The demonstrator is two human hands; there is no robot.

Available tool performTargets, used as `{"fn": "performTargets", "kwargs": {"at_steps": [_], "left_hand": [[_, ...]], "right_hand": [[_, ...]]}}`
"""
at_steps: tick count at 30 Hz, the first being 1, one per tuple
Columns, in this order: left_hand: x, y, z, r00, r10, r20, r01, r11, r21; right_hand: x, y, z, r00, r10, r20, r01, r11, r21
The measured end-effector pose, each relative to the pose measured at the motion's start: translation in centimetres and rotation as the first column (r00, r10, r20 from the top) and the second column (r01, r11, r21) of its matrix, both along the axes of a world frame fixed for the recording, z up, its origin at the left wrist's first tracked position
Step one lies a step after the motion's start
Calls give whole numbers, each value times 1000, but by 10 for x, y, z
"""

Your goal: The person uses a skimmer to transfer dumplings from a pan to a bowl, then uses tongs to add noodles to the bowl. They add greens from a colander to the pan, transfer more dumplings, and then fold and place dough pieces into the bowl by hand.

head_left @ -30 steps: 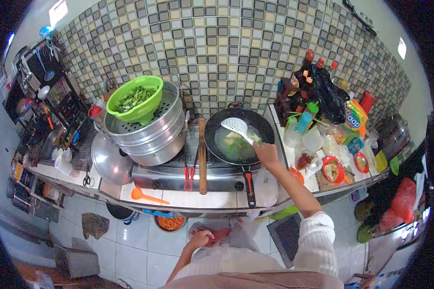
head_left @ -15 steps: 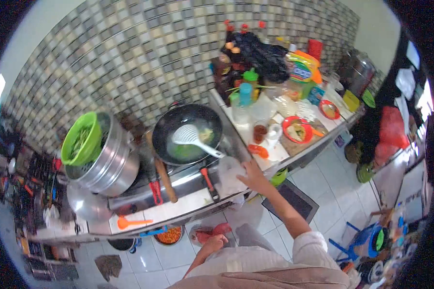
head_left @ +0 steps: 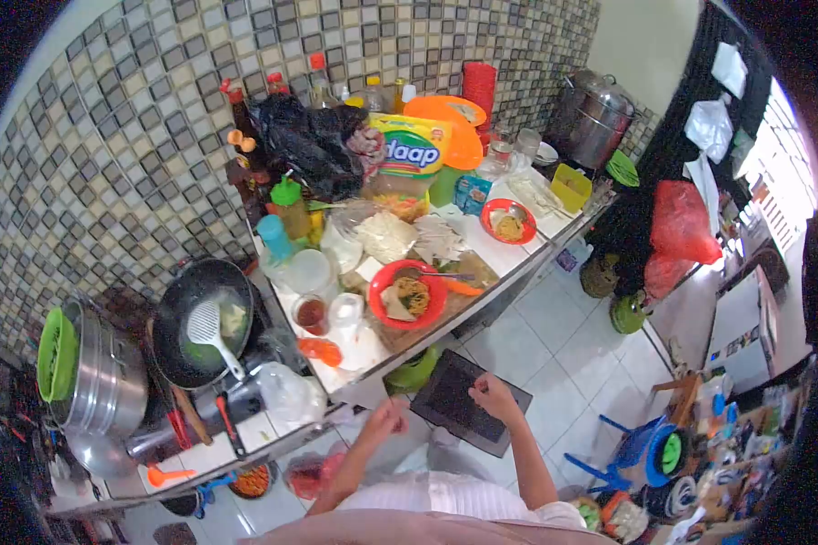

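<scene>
My left hand [head_left: 389,420] hangs in front of the counter edge, fingers curled in, with nothing seen in it. Over the dark floor mat, my right hand [head_left: 493,398] is also curled closed and apparently holds nothing. Nearest to my left hand on the counter is a clear plastic bag [head_left: 291,392] at the stove's corner. A white slotted turner [head_left: 211,329] rests in the black wok [head_left: 174,313], which holds some liquid and pale food. Closest to both hands on the side table is a red plate [head_left: 436,300] of noodles with a fork or spoon.
Big steamer pots [head_left: 109,372] with a green basket [head_left: 56,354] stand left of the wok. The table carries bottles, a black plastic bag [head_left: 304,145], a second red plate [head_left: 509,222] and a yellow pack [head_left: 412,145]. A blue stool [head_left: 641,450] stands on the floor at right.
My right hand has left the plastic bag and moved over the floor mat. My left hand has risen. The view has swung right, bringing the table with plates to the middle.
</scene>
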State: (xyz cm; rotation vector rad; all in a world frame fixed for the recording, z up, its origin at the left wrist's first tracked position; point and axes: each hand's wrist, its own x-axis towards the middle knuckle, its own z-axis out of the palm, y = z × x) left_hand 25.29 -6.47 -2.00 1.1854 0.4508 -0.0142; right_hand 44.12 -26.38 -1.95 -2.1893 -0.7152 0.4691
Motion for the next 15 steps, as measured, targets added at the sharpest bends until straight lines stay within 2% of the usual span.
{"fn": "performTargets", "kwargs": {"at_steps": [2,3,5,6,8,9,11,13,14,15], "left_hand": [[44,-7,37,984,172,-44,-174,983,-54],[61,-7,44,965,257,-49,-261,961,-95],[89,-6,44,927,372,-41,-374,918,-129],[98,-5,46,889,457,-26,-455,877,-157],[112,-4,51,880,474,-30,-471,864,-180],[119,-4,53,882,471,-21,-465,861,-206],[130,-6,51,890,455,-27,-446,858,-253],[143,-15,54,840,542,37,-494,791,-361],[152,-19,56,801,599,3,-547,732,-407],[159,-23,56,803,596,1,-545,734,-405]], "right_hand": [[41,-2,-12,974,23,-226,3,994,113],[56,4,4,972,46,-232,-23,995,102],[81,25,46,861,85,-502,21,979,202],[98,34,44,852,103,-513,2,980,200],[130,50,34,841,191,-506,36,914,404],[139,59,44,837,203,-509,22,915,402],[154,74,60,837,67,-543,188,897,400],[176,80,53,807,110,-580,185,886,426],[184,82,52,777,85,-624,271,849,454],[192,82,50,743,61,-666,358,805,473]]}}
